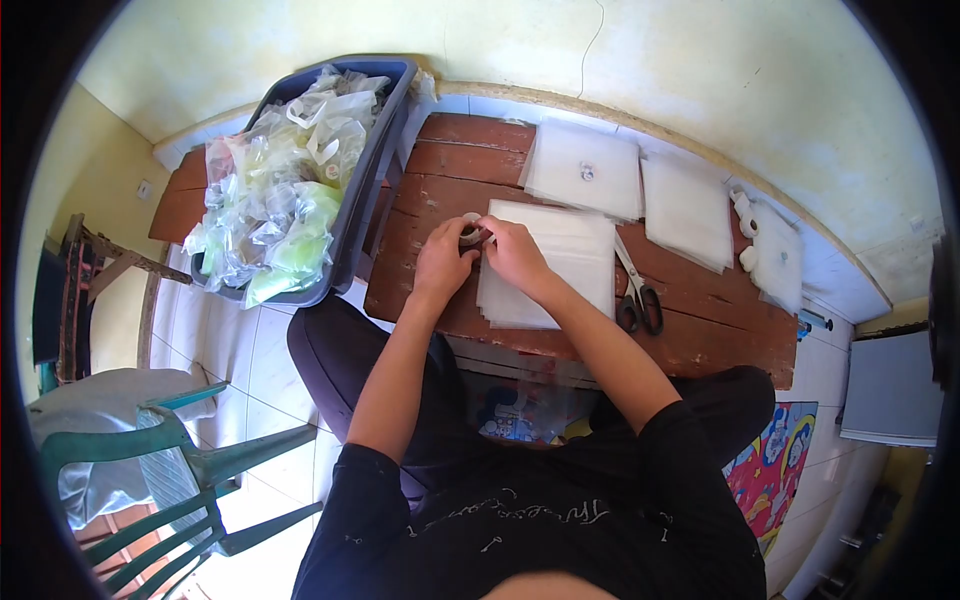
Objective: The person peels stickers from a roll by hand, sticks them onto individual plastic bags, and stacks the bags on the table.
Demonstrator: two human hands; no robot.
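Observation:
My left hand [443,259] is closed around a small roll of tape [471,221] above the brown wooden table [455,190]. My right hand [513,252] pinches at the right side of the same roll, over the left part of a stack of clear plastic sheets [567,262]. Fingertips of both hands meet around the roll. Black-handled scissors [637,290] lie just right of the stack, blades pointing away from me.
More plastic stacks [588,170] [688,211] [776,262] lie at the back and right, with white rolls [744,214] between two. A dark tub [345,245] full of plastic bags stands left. A green chair [190,465] is at lower left.

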